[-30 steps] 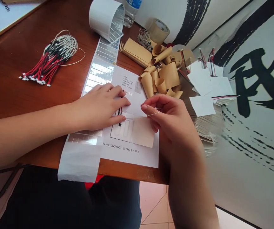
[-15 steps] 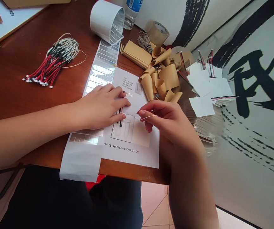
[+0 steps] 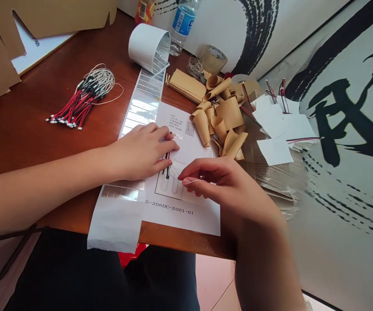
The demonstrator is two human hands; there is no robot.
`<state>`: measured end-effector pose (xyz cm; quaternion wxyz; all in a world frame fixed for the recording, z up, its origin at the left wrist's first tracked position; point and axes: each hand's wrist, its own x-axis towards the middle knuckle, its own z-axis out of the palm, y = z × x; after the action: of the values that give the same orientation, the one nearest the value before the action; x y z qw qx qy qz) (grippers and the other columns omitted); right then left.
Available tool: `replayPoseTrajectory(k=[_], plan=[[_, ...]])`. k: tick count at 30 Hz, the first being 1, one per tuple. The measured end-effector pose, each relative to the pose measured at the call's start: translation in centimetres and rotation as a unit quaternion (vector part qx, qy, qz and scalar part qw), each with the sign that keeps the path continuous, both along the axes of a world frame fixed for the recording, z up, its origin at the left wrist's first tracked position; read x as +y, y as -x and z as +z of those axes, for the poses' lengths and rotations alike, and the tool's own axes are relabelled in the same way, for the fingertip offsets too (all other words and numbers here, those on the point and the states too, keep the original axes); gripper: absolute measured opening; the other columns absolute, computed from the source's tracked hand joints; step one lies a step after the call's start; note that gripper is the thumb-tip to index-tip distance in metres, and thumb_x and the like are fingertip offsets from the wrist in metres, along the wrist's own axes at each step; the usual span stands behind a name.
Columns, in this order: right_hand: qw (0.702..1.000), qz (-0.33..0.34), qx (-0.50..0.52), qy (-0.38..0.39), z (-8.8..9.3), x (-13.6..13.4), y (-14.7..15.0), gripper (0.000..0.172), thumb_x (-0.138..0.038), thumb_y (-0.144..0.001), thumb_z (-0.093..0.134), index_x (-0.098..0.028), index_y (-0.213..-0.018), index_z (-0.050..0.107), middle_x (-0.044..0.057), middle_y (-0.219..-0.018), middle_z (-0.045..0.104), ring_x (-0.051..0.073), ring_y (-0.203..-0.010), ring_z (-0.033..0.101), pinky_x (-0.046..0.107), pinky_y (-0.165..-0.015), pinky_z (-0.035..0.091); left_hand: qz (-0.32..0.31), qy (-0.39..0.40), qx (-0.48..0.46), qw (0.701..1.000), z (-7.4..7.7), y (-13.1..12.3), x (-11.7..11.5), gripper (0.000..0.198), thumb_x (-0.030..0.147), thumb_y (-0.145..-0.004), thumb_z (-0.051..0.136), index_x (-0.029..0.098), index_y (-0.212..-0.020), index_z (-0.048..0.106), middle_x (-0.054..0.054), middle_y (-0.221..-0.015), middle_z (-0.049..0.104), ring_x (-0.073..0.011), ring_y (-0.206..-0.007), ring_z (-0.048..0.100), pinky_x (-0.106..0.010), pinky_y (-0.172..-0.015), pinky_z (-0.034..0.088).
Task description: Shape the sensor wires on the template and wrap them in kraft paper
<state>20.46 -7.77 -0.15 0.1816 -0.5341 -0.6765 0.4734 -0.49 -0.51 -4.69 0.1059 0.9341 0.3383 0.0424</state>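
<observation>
My left hand (image 3: pixel 147 149) lies palm down with fingers spread on a printed white sheet (image 3: pixel 202 220). Its fingertips press on a cable with dark and red leads (image 3: pixel 168 172), whose upper part is partly hidden under the fingers. Thumb and forefinger of my right hand (image 3: pixel 210 177) pinch a thin white wire (image 3: pixel 194 181), which runs left toward the dark end of that cable. A line drawing and the code S-206DC-E001-01 are printed on the sheet. Beneath my left hand passes a strip of clear labels on white backing (image 3: pixel 116 222).
A bundle of red, black and white cables (image 3: pixel 82 97) lies at the left. Beyond are the strip's roll (image 3: pixel 144 45), a water bottle (image 3: pixel 182 26) and tape (image 3: pixel 212 59). Brown paper pieces (image 3: pixel 230 111) and stacked white cards (image 3: pixel 275 152) crowd the right, beside cardboard-coloured layers.
My right hand has moved left and toward me over the sheet, still pinching the white wire. My left hand stays on the cable. The view has shifted slightly.
</observation>
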Motion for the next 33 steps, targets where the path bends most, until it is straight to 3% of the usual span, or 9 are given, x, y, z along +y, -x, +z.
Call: replayPoseTrajectory(k=[4, 13, 15, 21, 28, 33], plan=[[0.997, 0.063, -0.032, -0.041, 0.5, -0.3, 0.1, 0.014, -0.03, -0.092, 0.068, -0.02, -0.084, 0.074, 0.002, -0.073, 0.071, 0.013, -0.066, 0.057, 0.025, -0.055, 0.041, 0.001, 0.008, 0.005, 1.0, 0.1, 0.0, 0.1, 0.054, 0.053, -0.102, 0.044, 0.027, -0.147, 0.057, -0.012, -0.15, 0.053, -0.0354, -0.134, 0.047, -0.052, -0.111, 0.038], [0.981, 0.105, -0.084, -0.138, 0.6, -1.8, 1.3, 0.012, -0.018, -0.093, 0.066, -0.018, -0.085, 0.075, -0.004, -0.061, 0.064, 0.008, -0.053, 0.049, 0.021, -0.053, 0.04, -0.017, 0.046, 0.021, 0.999, 0.2, 0.4, 0.9, 0.068, 0.064, -0.094, 0.051, 0.028, -0.152, 0.052, -0.01, -0.156, 0.048, -0.0363, -0.135, 0.043, -0.05, -0.114, 0.034], [0.976, 0.116, -0.102, -0.152, 0.5, -2.0, 1.5, 0.013, -0.013, -0.092, 0.065, -0.019, -0.087, 0.075, -0.004, -0.066, 0.068, 0.007, -0.052, 0.05, 0.021, -0.054, 0.041, -0.017, 0.053, 0.022, 0.998, 0.3, 0.4, 1.0, 0.069, 0.064, -0.093, 0.051, 0.028, -0.152, 0.052, -0.01, -0.157, 0.047, -0.0366, -0.136, 0.042, -0.05, -0.115, 0.033], [0.967, 0.129, -0.136, -0.174, 0.3, -2.4, 1.6, 0.015, -0.01, -0.093, 0.063, -0.019, -0.096, 0.075, -0.001, -0.086, 0.078, 0.01, -0.071, 0.066, 0.021, -0.066, 0.047, -0.019, 0.075, 0.035, 0.996, 0.7, 0.4, 0.9, 0.079, 0.069, -0.086, 0.058, 0.028, -0.153, 0.05, -0.01, -0.159, 0.043, -0.037, -0.139, 0.039, -0.05, -0.118, 0.029], [0.961, 0.175, -0.129, -0.173, 0.1, -2.8, 1.9, 0.016, -0.019, -0.099, 0.062, -0.018, -0.092, 0.076, 0.0, -0.078, 0.073, 0.013, -0.072, 0.065, 0.024, -0.066, 0.047, -0.015, 0.085, 0.039, 0.996, 0.9, 0.5, 0.9, 0.083, 0.071, -0.084, 0.059, 0.029, -0.154, 0.049, -0.01, -0.16, 0.042, -0.0366, -0.142, 0.037, -0.05, -0.12, 0.028], [0.964, 0.152, -0.134, -0.173, -0.1, -2.6, 2.0, 0.017, -0.017, -0.098, 0.063, -0.019, -0.088, 0.077, -0.001, -0.076, 0.074, 0.012, -0.07, 0.066, 0.023, -0.067, 0.047, -0.012, 0.093, 0.048, 0.994, 1.1, 0.4, 0.9, 0.085, 0.073, -0.083, 0.058, 0.029, -0.155, 0.048, -0.009, -0.161, 0.041, -0.0362, -0.142, 0.036, -0.049, -0.121, 0.027]])
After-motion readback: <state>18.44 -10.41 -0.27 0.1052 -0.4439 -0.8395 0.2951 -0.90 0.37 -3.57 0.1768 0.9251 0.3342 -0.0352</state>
